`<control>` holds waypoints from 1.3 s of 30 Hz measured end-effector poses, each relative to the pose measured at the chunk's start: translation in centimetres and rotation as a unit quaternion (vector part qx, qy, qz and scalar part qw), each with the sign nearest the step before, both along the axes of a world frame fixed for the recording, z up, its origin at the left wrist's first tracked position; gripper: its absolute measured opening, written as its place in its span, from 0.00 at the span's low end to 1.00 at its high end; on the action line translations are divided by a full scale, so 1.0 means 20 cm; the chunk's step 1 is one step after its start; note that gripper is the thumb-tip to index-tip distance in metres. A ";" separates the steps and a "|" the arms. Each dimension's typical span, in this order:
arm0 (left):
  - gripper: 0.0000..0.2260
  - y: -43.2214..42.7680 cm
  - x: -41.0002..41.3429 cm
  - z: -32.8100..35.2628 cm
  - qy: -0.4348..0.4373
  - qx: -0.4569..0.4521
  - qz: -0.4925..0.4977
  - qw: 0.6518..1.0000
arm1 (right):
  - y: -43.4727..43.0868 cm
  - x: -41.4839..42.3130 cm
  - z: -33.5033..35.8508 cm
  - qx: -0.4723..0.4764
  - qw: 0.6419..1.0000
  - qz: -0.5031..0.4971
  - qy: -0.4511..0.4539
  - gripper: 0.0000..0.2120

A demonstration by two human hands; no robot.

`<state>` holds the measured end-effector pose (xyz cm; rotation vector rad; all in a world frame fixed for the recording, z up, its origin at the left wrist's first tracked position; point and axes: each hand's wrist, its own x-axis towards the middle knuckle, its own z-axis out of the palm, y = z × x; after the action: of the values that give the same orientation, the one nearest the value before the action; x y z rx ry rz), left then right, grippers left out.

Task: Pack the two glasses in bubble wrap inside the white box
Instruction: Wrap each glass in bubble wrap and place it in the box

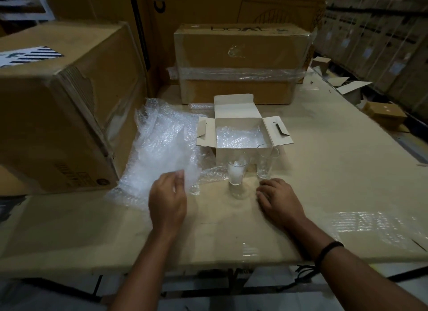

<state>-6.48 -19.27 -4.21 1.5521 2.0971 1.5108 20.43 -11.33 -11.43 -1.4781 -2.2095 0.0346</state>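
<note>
Two glasses [237, 170] stand unwrapped just before the open white box [240, 134]; left hand [168, 198] pinches bubble wrap [162, 148], right hand [279, 200] rests fingers loosely curled: dragging the wrap may topple them.

Left hand [168, 200] blurred; grip on bubble wrap [162, 146] perhaps pinched.

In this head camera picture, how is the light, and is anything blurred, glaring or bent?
Head view: dim overall, light strongest around the white box; bubble wrap glares almost white; left hand on it slightly motion-blurred, right hand sharper; two glasses hard to trace; wide-angle lens bends the carton edges.
</note>
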 end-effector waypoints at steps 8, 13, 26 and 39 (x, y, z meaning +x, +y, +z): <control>0.14 -0.10 0.30 -0.10 -0.023 -0.045 -0.119 0.992 | -0.23 -0.09 0.27 -0.337 0.860 0.082 0.375 0.13; 0.10 -0.04 0.32 -0.07 -0.070 -0.121 -0.196 0.971 | -0.24 -0.10 0.28 -0.413 0.840 0.081 0.344 0.16; 0.18 -0.05 0.47 -0.21 0.246 -0.154 -0.260 0.921 | 0.10 0.33 0.37 -0.430 0.800 -0.083 0.412 0.05; 0.19 -0.09 0.58 -0.28 0.228 -0.161 -0.128 0.952 | 0.02 0.33 0.30 -0.091 0.990 0.045 -0.102 0.22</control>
<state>5.19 -21.17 -9.75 2.0769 2.1034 0.7282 27.01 -11.01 -5.37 -1.5363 -2.4927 0.1224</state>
